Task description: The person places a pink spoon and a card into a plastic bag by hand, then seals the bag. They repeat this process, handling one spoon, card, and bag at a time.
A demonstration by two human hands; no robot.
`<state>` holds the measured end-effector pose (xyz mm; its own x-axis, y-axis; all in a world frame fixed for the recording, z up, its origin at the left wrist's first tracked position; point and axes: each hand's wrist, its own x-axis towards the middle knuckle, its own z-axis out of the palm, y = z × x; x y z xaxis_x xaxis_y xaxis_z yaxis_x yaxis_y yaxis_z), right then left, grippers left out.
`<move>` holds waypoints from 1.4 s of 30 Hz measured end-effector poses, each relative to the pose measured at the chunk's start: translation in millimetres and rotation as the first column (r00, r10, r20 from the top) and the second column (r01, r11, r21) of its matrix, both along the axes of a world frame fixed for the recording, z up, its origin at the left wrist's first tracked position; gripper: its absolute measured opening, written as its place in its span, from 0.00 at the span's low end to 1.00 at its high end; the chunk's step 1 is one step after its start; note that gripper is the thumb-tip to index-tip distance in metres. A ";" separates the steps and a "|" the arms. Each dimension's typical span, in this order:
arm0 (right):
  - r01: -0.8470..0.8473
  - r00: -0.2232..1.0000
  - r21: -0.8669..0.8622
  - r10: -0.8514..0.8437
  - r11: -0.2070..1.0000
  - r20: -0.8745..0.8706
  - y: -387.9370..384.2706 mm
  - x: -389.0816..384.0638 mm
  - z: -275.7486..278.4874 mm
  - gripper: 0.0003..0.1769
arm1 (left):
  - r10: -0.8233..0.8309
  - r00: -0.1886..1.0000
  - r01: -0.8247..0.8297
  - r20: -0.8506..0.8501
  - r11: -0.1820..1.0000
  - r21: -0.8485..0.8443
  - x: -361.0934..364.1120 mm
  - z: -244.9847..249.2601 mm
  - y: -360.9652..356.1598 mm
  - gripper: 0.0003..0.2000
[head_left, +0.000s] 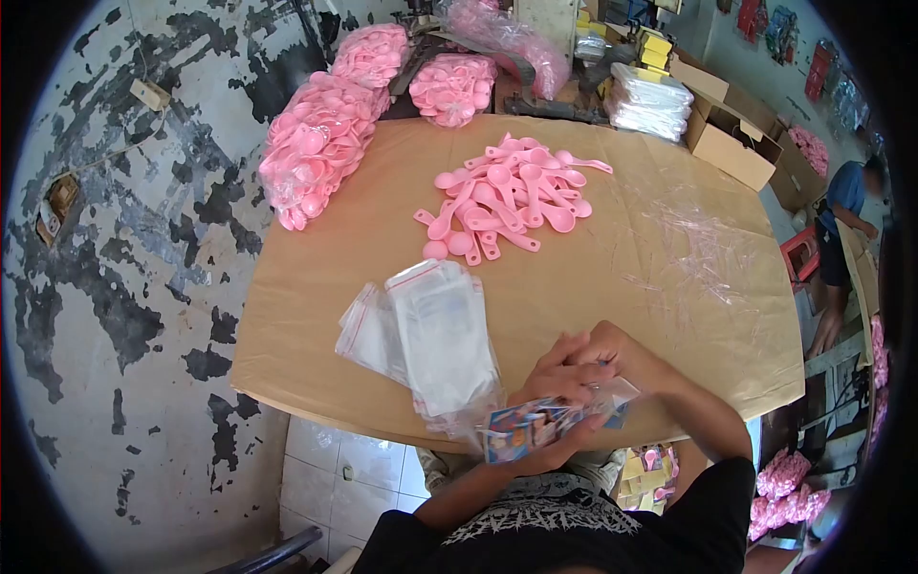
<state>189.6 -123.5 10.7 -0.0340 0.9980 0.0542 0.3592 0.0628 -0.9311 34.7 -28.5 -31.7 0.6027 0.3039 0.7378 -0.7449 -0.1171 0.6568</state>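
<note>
Close to my body, at the table's near edge, both my hands are at a clear plastic bag with a colourful printed card in it. My left hand is closed on the bag from below and the side. My right hand bends over its upper part with fingers curled; the fingers of both hands overlap, so part of the grip is hidden. Left of them lies a stack of clear zip bags with red strips, its lower end close to the card. Farther off is a heap of pink plastic measuring spoons.
Bulging bags of pink spoons line the far left edge of the brown-covered table. Thin clear plastic scraps lie at right. Stacked plastic packs and an open cardboard box stand behind. Another person is at far right.
</note>
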 end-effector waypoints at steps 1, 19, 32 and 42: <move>0.014 0.998 -0.001 -0.014 1.000 0.066 10.1 5.2 9.3 0.07 | 0.015 1.000 -0.014 0.005 0.995 -0.102 -3.7 -1.6 2.1 0.23; 0.406 0.659 0.291 -0.498 0.866 0.564 81.4 55.5 19.8 0.14 | -0.053 0.998 0.023 -0.032 0.807 -0.590 -21.2 -12.0 14.5 0.24; 0.225 0.915 0.122 -0.253 0.967 0.315 -32.2 -18.2 81.7 0.08 | -0.207 0.963 0.263 0.171 0.600 -0.755 -4.6 2.2 9.2 0.22; 0.234 0.772 0.205 -0.310 0.950 0.556 -6.7 -31.6 89.0 0.06 | -0.156 0.969 0.241 0.190 0.459 -0.855 -7.3 -1.5 15.0 0.19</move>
<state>157.9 -130.2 99.7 0.1749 0.9575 0.2294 0.8427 -0.0251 -0.5379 27.3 -13.5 -33.2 0.6915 0.6911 0.2104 -0.7202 0.6368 0.2752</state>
